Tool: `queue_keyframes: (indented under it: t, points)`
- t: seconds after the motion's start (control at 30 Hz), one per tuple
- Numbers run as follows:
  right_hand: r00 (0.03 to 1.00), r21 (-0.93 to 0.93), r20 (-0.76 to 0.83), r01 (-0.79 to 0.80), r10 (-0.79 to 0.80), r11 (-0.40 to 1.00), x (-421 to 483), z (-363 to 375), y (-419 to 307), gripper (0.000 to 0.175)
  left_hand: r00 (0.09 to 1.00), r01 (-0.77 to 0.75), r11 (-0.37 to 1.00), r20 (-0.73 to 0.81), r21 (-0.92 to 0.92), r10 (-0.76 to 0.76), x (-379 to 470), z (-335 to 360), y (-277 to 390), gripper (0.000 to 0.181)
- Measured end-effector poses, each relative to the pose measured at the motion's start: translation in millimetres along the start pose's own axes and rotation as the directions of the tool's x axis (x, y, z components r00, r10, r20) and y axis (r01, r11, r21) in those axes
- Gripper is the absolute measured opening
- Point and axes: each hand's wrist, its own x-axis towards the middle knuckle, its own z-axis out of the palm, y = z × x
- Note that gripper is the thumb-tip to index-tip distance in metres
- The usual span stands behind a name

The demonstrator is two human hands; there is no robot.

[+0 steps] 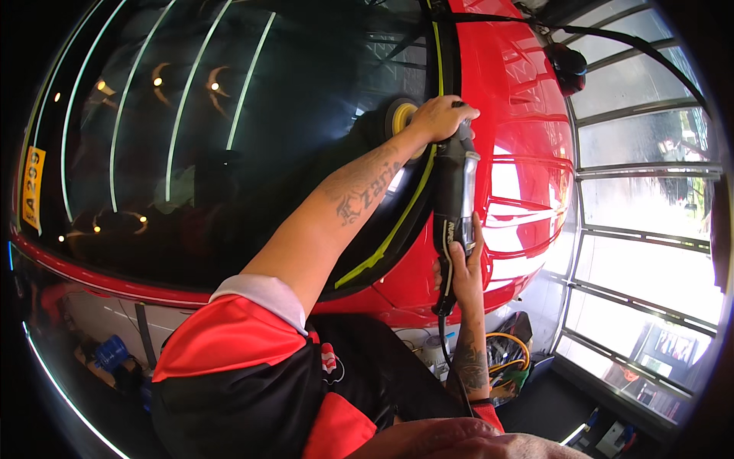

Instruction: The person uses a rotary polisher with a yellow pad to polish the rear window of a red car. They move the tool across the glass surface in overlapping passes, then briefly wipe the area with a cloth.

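My left hand [446, 119] grips the head of a black Rupes power polisher [456, 178], its tattooed forearm crossing over the car's dark glass [258, 155]. My right hand [467, 269] is wrapped around the tool's rear handle, thumb on top and one finger stretched along the body. The polisher's round pad, with a yellow backing [403, 119], stands edge-on at the glass, partly hidden by my left hand and wrist. Yellow-green masking tape [401, 226] follows the border of the glass, beside the red body panel [410, 269]. Whether the pad is spinning cannot be told.
A power cord [443, 338] hangs from the handle past my right forearm. Another black cable [631, 41] crosses at upper right. A yellow hose [519, 338] and a dark bag [519, 324] lie below the car. Framed glass panels [642, 201] stand at right. A blue container [112, 353] is at lower left.
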Motion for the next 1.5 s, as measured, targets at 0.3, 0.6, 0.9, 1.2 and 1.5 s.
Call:
queue_keyframes:
  t: [0.3, 0.6, 0.9, 1.2, 1.5]
  points:
    - [1.000, -0.192, -0.008, 0.014, -0.015, 0.981, 110.8, -11.9, -69.4, 0.079, 0.895, -0.386, 0.741, 0.027, 0.550, 0.446, 133.7, -35.0, -27.7, 0.034]
    - [0.997, -0.260, 0.032, 0.080, -0.074, 0.962, 195.8, -35.5, -102.8, 0.071, 0.821, -0.440, 0.575, 0.049, 0.690, 0.569, 231.6, -54.9, -39.8, 0.035]
    - [0.991, -0.276, 0.093, 0.123, -0.101, 0.953, 271.1, -26.2, -147.1, 0.077, 0.801, -0.513, 0.677, 0.011, 0.528, 0.599, 338.0, -113.5, -38.7, 0.045]
    - [0.979, -0.239, 0.147, 0.176, -0.143, 0.955, 322.1, -30.5, -164.7, 0.082, 0.882, -0.421, 0.855, -0.082, 0.302, 0.464, 387.5, -134.0, -31.4, 0.046]
    - [0.972, -0.261, 0.158, 0.210, -0.173, 0.942, 339.5, -28.2, -161.5, 0.080, 0.969, -0.183, 0.982, -0.157, 0.052, 0.189, 379.6, -138.7, -16.6, 0.043]
